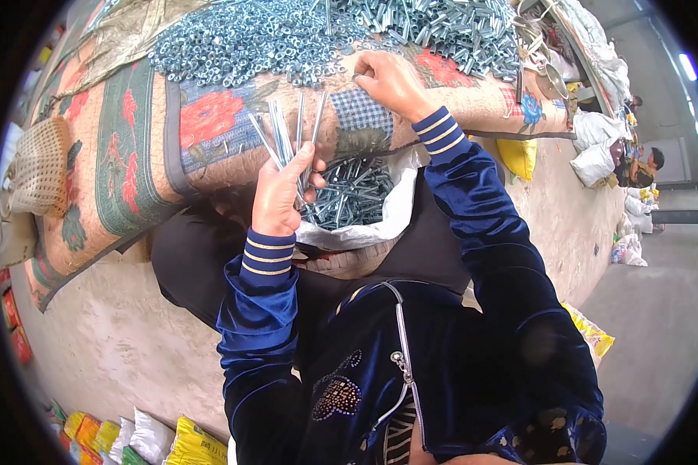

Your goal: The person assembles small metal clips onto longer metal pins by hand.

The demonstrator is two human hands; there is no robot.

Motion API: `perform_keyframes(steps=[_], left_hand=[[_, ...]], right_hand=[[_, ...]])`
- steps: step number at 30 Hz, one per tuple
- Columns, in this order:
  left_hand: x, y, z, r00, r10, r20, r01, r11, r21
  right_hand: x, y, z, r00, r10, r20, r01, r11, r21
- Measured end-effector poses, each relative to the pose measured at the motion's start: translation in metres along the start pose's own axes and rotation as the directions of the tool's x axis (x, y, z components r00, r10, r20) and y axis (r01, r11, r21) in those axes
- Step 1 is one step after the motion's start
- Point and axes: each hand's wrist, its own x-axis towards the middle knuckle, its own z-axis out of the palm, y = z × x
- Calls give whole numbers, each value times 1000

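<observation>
My left hand is closed around a fanned bundle of thin silver metal rods, their upper ends pointing away from me. My right hand hovers by the near edge of a pile of small metal nuts, fingers curled into a pinch. Whatever the pinch holds, if anything, is too small to make out. Between my knees, below the table edge, an open white sack holds many metal bolts. Behind my right hand lies a heap of short metal tubes.
A flowered, padded cloth covers the table. At the left stands a woven, cream-coloured basket. Metal utensils lie at the table's right end. A yellow bag and white sacks sit on the right; other people are farther off.
</observation>
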Motion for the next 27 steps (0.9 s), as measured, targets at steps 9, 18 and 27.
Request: perform_keyframes(steps=[9,18,27], left_hand=[[-8,4,4,1000,-3,12,2,998,61],[-5,4,-1,999,7,33,-5,999,-32],[-3,6,-1,995,51,-85,-59,994,-93]], right_hand=[[-32,-33,7,962,182,202,-265,462,846],[-40,-71,9,887,-326,-327,365,929,63],[3,-47,49,959,-165,-229,67,921,-383]])
